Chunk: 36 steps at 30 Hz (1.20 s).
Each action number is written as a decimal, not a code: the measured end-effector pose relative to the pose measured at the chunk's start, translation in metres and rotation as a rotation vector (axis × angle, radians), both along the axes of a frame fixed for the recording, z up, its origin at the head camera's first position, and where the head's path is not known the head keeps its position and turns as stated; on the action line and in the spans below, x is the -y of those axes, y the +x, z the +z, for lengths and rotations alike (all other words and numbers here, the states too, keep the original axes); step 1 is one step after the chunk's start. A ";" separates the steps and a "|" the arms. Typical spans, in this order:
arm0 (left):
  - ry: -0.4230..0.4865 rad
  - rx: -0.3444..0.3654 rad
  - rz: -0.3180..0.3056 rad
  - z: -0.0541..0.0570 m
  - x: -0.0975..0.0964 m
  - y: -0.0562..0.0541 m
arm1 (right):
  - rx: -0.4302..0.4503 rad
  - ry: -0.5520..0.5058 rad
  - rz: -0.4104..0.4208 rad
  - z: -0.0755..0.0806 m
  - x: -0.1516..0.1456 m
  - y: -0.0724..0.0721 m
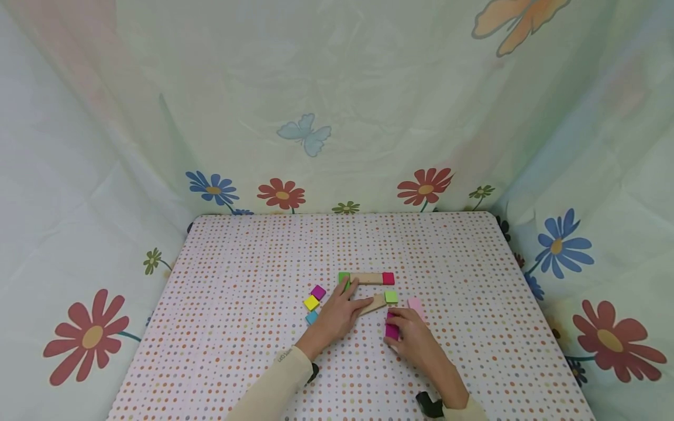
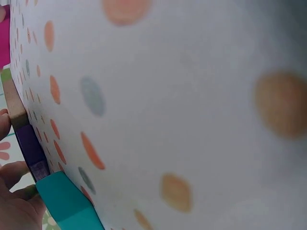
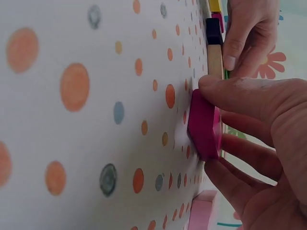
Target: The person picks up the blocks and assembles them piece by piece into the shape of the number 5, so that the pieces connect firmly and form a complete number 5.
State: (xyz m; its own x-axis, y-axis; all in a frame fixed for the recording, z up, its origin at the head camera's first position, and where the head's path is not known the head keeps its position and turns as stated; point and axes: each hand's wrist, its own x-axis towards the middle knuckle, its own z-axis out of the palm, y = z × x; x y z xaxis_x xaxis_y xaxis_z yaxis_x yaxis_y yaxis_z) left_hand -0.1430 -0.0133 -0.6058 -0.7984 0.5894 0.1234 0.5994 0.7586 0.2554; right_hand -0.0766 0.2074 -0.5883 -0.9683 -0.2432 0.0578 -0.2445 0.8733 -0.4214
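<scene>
My right hand [image 1: 416, 338] pinches a magenta block [image 3: 202, 125] between thumb and fingers, low against the dotted tabletop. To its left, my left hand [image 1: 337, 313] spreads over the blocks with fairly straight fingers. Its fingertips reach a green block [image 1: 344, 275], while the thumb touches a slanting wooden plank [image 1: 375, 304]. A light green block [image 1: 391, 297] sits at that plank's right end. At the other end, mostly hidden from the head view by the left hand, lies a dark purple block [image 2: 31, 143]. A teal block [image 2: 69, 201] stands beside it.
Behind the hands, another wooden plank [image 1: 367, 279] lies between the green block and a red block [image 1: 388, 278]. Left of my left hand are a purple block [image 1: 318, 292] and a yellow block [image 1: 311, 302]. A pink block [image 1: 415, 306] lies beyond my right hand.
</scene>
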 end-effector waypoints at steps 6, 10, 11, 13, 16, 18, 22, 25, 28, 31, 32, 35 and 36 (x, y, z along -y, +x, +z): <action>0.011 0.002 0.000 -0.001 0.001 0.000 | -0.094 0.014 -0.034 -0.002 0.000 0.007; 0.003 0.007 0.008 -0.001 0.001 0.000 | -0.104 0.026 -0.077 -0.002 0.001 0.009; 0.000 0.008 0.009 -0.001 0.000 0.000 | -0.099 0.027 -0.082 -0.002 0.002 0.010; -0.001 0.014 0.010 0.000 0.000 0.000 | -0.090 0.027 -0.089 -0.001 0.003 0.010; 0.002 0.020 0.013 0.000 0.000 0.000 | -0.077 0.023 -0.091 -0.001 0.004 0.010; -0.001 0.022 0.016 0.000 0.000 0.000 | -0.061 0.018 -0.097 0.001 0.005 0.010; -0.018 0.018 0.014 0.001 0.000 0.000 | -0.012 0.024 -0.111 0.002 0.006 0.009; -0.027 0.015 0.010 0.000 0.000 0.001 | 0.027 0.024 -0.124 0.003 0.008 0.009; -0.026 0.008 0.010 0.000 0.000 0.001 | 0.037 0.017 -0.132 0.003 0.010 0.009; -0.026 -0.006 0.007 0.000 0.000 0.000 | 0.029 0.015 -0.135 0.002 0.010 0.008; -0.025 -0.009 0.007 0.001 0.000 0.000 | 0.029 0.015 -0.136 0.002 0.010 0.007; -0.010 -0.011 0.002 0.001 0.000 0.000 | 0.030 0.018 -0.141 0.001 0.009 0.006; -0.005 -0.009 0.001 0.001 0.000 0.000 | 0.030 0.021 -0.142 0.001 0.008 0.005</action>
State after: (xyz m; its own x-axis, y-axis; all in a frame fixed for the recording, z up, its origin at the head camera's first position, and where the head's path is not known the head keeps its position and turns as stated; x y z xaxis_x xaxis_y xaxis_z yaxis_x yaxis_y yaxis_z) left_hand -0.1428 -0.0128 -0.6053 -0.7979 0.5891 0.1279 0.6009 0.7604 0.2465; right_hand -0.0715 0.1992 -0.5874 -0.9942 -0.1048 0.0250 -0.1058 0.9068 -0.4081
